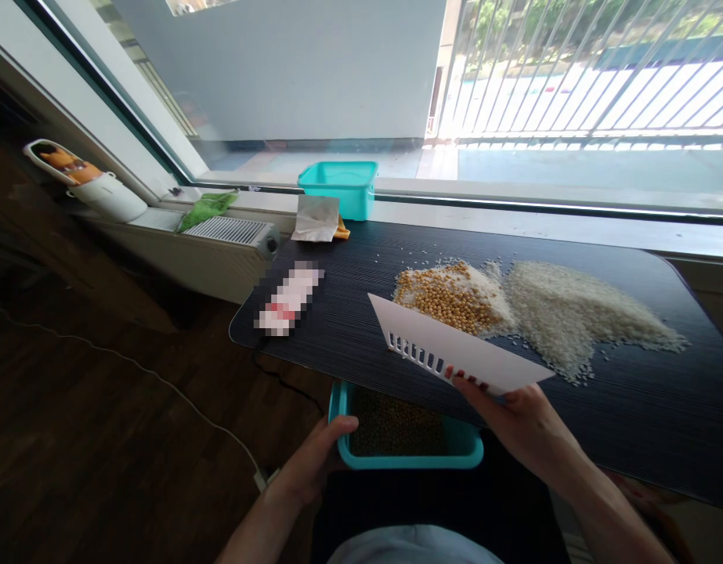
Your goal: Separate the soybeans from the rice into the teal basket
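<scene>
My left hand grips the left rim of a turquoise plastic tub, thumb over the edge. The tub sits below the table's front edge with a layer of small round grains in its shadowed bottom. In my right hand is a thin white card with a row of slots along its lower edge, held tilted over the table's front. Just behind the card lies a heap of yellow peas or soybeans mixed with white grains. A larger pile of white rice spreads to its right.
A dark table stands against the window sill. At its back left are a second turquoise tub and a paper packet. A blurred pinkish-white object lies at the left. Beyond are a radiator and a green cloth.
</scene>
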{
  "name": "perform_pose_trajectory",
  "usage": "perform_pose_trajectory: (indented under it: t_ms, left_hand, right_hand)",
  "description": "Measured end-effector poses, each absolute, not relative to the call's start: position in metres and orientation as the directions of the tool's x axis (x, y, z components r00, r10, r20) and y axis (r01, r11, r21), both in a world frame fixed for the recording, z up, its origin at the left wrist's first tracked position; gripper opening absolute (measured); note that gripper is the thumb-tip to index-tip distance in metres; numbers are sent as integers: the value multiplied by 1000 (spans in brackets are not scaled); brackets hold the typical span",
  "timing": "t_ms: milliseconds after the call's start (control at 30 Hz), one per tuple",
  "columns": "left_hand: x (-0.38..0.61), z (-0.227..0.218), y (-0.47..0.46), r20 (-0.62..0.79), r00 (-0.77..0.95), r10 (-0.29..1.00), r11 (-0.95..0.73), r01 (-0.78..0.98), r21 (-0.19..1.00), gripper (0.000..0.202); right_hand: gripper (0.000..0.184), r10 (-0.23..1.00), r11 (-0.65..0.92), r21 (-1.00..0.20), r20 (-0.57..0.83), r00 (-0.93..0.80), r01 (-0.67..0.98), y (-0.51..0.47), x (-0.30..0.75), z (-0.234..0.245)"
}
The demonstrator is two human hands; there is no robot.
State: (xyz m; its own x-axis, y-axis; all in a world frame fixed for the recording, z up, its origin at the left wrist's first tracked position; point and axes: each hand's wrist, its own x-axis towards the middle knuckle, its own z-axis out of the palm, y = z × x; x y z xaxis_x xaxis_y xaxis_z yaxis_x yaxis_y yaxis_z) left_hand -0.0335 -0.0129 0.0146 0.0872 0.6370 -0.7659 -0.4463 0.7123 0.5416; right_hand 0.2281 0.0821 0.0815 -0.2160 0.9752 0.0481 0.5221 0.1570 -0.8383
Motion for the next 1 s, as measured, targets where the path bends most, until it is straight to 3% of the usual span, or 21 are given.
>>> perform_pose_trajectory:
  t_ms: [300, 500, 733, 900, 1000]
  left_hand:
    - [-34, 17, -13, -764, 78, 641, 707, -446, 548, 46]
    - [-36, 14, -14, -761, 56, 646, 700, -442, 561, 47]
    - [-37, 18, -13, -768, 58, 637, 710, -432, 556, 50]
    - [-33, 20, -11, -768, 57, 638, 712, -422, 561, 51]
    - [-33, 18, -11, -768, 59, 637, 716, -414, 562, 53]
  right_hand:
    - [25, 963, 172, -817, 22, -268, 550, 80, 231, 76]
    - [30, 980, 133, -841, 31, -198, 524, 78, 233, 78]
    - [26, 952, 156, -833, -18, -307, 531, 55, 243, 74]
    - [32, 992, 109, -823, 55, -113, 557, 64, 247, 82]
    - [31, 993, 111, -829, 77, -85, 548, 77, 243, 85]
